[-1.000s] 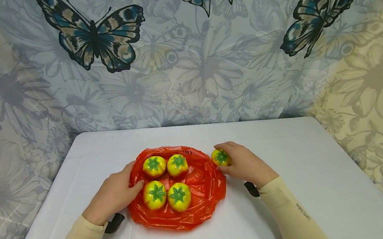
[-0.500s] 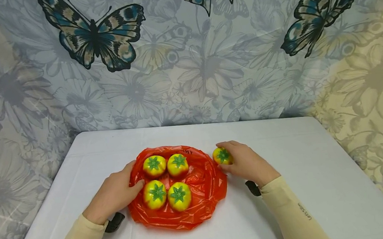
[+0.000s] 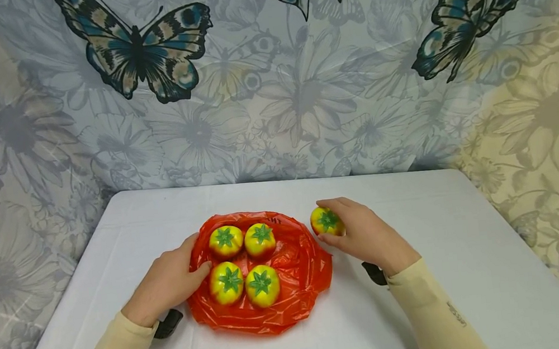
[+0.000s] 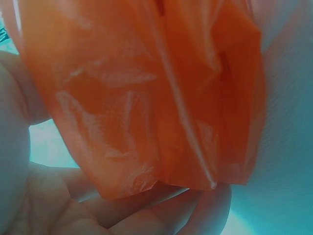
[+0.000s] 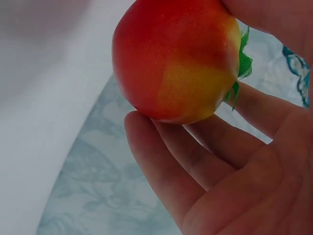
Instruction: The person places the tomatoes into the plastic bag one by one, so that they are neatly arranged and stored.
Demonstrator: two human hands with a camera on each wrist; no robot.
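A red plastic bag stands on the white table with its mouth spread open and its edge rolled. Several yellow-and-red tomatoes with green leafy tops sit inside, toward its left half. My left hand holds the bag's left rim, thumb over the edge; in the left wrist view its fingers lie along the outside of the plastic. To the right of the bag, my right hand holds another tomato between thumb and fingers. Close up, that tomato looks red below and yellow near its green leaves.
The white table extends around the bag, with its far edge against a wall cloth printed with butterflies and flowers. A dark wrist strap piece sits under the left wrist, another under the right.
My right hand has shifted slightly to the right and up, carrying the tomato, which now tilts a little. The left hand and the bag keep their places.
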